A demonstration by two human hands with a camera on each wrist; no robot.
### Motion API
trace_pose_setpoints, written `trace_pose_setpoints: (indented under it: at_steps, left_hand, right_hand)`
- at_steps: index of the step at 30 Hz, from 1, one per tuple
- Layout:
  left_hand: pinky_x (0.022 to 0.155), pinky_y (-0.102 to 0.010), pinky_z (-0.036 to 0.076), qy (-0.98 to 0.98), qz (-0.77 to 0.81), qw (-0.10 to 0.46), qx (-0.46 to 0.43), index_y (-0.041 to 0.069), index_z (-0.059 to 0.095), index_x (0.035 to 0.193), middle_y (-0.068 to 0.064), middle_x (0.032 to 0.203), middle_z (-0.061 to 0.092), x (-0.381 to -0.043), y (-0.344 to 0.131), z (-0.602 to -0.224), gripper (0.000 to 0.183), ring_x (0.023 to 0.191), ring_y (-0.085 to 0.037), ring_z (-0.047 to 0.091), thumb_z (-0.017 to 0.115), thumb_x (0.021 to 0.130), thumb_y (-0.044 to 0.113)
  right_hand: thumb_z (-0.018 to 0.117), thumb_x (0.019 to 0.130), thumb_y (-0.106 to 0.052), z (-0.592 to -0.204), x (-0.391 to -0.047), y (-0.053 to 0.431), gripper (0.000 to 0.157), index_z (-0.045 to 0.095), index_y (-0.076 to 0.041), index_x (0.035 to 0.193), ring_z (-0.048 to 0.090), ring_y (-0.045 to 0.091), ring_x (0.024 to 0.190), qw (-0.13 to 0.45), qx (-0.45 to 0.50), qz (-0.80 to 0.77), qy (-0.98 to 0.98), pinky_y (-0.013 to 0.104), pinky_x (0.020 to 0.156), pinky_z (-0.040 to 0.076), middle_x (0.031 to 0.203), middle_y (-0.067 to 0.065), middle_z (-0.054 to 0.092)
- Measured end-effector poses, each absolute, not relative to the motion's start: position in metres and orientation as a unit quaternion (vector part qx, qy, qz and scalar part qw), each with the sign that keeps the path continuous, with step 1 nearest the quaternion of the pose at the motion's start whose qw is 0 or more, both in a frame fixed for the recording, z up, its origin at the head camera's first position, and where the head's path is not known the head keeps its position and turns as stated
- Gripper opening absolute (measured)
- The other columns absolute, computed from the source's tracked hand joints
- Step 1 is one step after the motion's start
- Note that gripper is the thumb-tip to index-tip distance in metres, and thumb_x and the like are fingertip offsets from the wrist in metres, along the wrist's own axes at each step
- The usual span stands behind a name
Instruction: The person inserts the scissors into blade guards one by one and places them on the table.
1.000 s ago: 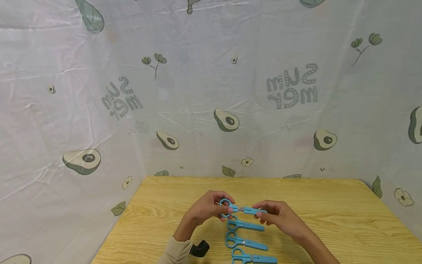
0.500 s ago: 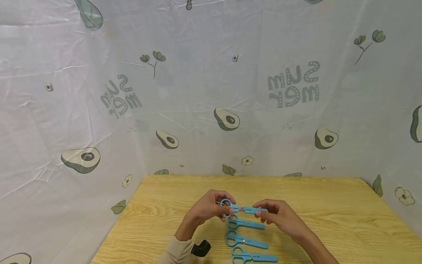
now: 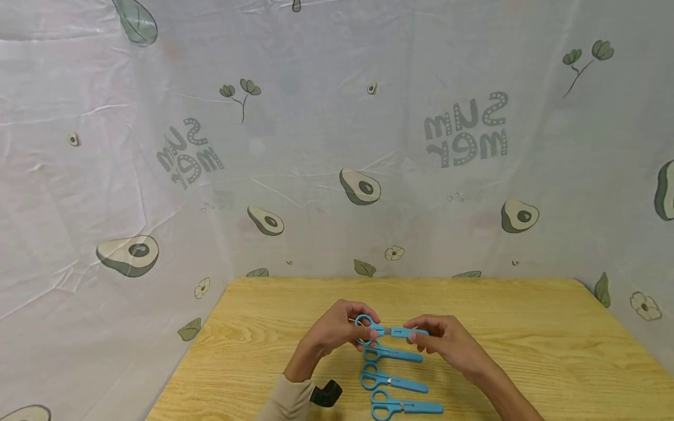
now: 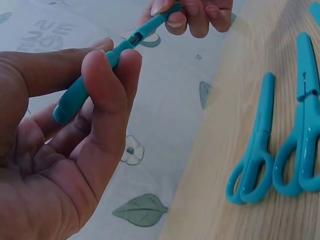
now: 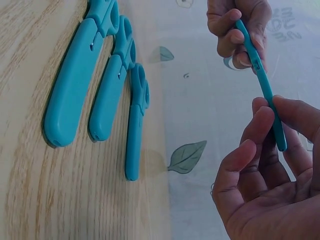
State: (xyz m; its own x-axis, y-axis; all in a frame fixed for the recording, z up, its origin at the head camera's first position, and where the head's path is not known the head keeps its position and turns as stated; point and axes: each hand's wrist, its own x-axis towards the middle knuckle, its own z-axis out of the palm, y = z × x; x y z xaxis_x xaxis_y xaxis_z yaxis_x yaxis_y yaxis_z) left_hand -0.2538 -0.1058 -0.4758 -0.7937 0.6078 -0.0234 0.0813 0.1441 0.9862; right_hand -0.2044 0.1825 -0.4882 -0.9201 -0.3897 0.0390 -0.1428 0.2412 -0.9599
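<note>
A pair of blue scissors (image 3: pixel 379 330) is held level above the table between both hands. My left hand (image 3: pixel 337 327) pinches its finger loops, thumb on the near side. With thumb and fingertips my right hand (image 3: pixel 444 339) pinches the blue blade cover (image 3: pixel 400 332) at the other end. A short stretch of metal blade shows between handle and cover in the head view. In the left wrist view the handle (image 4: pixel 75 97) is seen edge-on between thumb and fingers; in the right wrist view the cover (image 5: pixel 270 95) slants down between the right fingertips.
Three more pairs of covered blue scissors lie in a column on the wooden table (image 3: pixel 500 316), nearer me: a far pair (image 3: pixel 395 354), a middle pair (image 3: pixel 397 382) and a near pair (image 3: pixel 411 406). A printed curtain (image 3: pixel 316 146) hangs behind the table. A black wrist device (image 3: pixel 326 393) sits by the left sleeve.
Both hands keep their hold on the scissors and cover, which look slightly turned now. The head view has shifted a little; the scissors on the table have not moved.
</note>
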Motion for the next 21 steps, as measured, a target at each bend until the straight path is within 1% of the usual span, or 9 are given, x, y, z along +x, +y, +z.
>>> trace_pose_setpoints:
  at_steps: [5,8,10,15,21]
  left_hand:
    - [0.057,-0.024,0.060,0.723,0.612,0.215,0.237,-0.005,0.074,0.115,-0.001,0.085,0.067,-0.2533,-0.1010,-0.4734,0.019,0.071,-0.014,0.075,0.076,0.096,-0.003]
    - [0.057,-0.024,0.060,0.721,0.616,0.218,0.233,-0.004,0.075,0.114,-0.001,0.084,0.068,-0.2527,-0.0996,-0.4731,0.018,0.071,-0.016,0.075,0.076,0.096,-0.003]
    - [0.057,-0.025,0.060,0.721,0.616,0.219,0.229,-0.002,0.075,0.113,-0.001,0.084,0.068,-0.2526,-0.0988,-0.4733,0.017,0.071,-0.017,0.076,0.077,0.096,-0.003]
    - [0.057,-0.025,0.060,0.721,0.616,0.222,0.226,-0.001,0.076,0.111,-0.001,0.083,0.067,-0.2533,-0.0985,-0.4746,0.016,0.070,-0.017,0.075,0.077,0.096,-0.003]
    - [0.056,-0.024,0.059,0.714,0.620,0.231,0.229,-0.001,0.076,0.111,-0.001,0.080,0.067,-0.2555,-0.0986,-0.4742,0.016,0.069,-0.015,0.074,0.077,0.095,-0.003]
  right_hand:
    - [0.071,0.105,-0.024,-0.4875,-0.2045,0.1842,0.039,0.070,0.003,0.133,0.068,0.021,0.088,0.100,-0.163,-0.592,0.783,0.033,0.077,0.060,0.104,0.009,0.073]
    - [0.071,0.106,-0.024,-0.4878,-0.2043,0.1846,0.039,0.070,0.003,0.133,0.068,0.022,0.088,0.100,-0.166,-0.592,0.782,0.033,0.077,0.059,0.103,0.007,0.073]
    - [0.071,0.105,-0.024,-0.4881,-0.2039,0.1849,0.039,0.070,0.003,0.133,0.068,0.023,0.089,0.100,-0.168,-0.593,0.781,0.033,0.076,0.059,0.103,0.008,0.073]
    - [0.071,0.105,-0.024,-0.4892,-0.2041,0.1851,0.039,0.070,0.004,0.133,0.067,0.022,0.087,0.098,-0.173,-0.589,0.784,0.033,0.073,0.057,0.103,0.013,0.072]
    - [0.070,0.106,-0.023,-0.4893,-0.2045,0.1840,0.038,0.069,0.004,0.133,0.066,0.020,0.087,0.091,-0.176,-0.583,0.788,0.033,0.071,0.057,0.102,0.009,0.071]
